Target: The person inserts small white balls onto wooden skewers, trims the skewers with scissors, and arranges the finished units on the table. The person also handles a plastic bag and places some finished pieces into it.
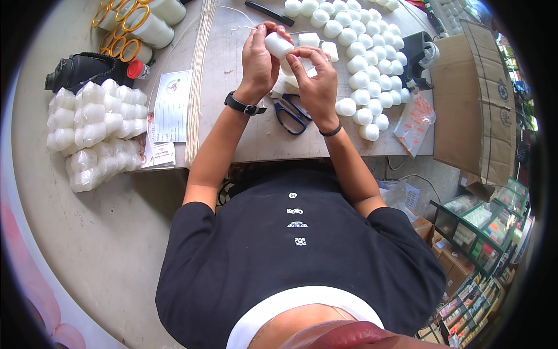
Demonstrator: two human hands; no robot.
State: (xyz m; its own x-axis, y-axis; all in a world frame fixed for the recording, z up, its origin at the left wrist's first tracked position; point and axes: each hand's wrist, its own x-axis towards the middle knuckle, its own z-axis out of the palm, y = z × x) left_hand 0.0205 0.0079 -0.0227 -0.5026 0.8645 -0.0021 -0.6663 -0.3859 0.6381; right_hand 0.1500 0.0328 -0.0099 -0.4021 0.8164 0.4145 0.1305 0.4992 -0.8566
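Note:
Both hands are raised over the table around a short white cylindrical candle (279, 45). My left hand (259, 65) has its fingers wrapped round its left side. With thumb and index finger, my right hand (314, 74) pinches its lower right edge. A thin pale string (243, 27) runs off to the left by my left fingertips; whether it joins the candle I cannot tell. Under my wrists lie scissors with dark blue handles (290, 118), their blades partly hidden. White blocks (309, 39) sit just behind my right hand, and other white pieces are partly covered by it.
Rows of rounded white candles (372, 70) fill the table's right side, near a cardboard box (474, 99) and a clear bag (415, 123). A bundle of pale cords (200, 75) crosses at left, beside a paper sheet (172, 106), bumpy white candles (96, 116) and jars with orange rims (152, 29).

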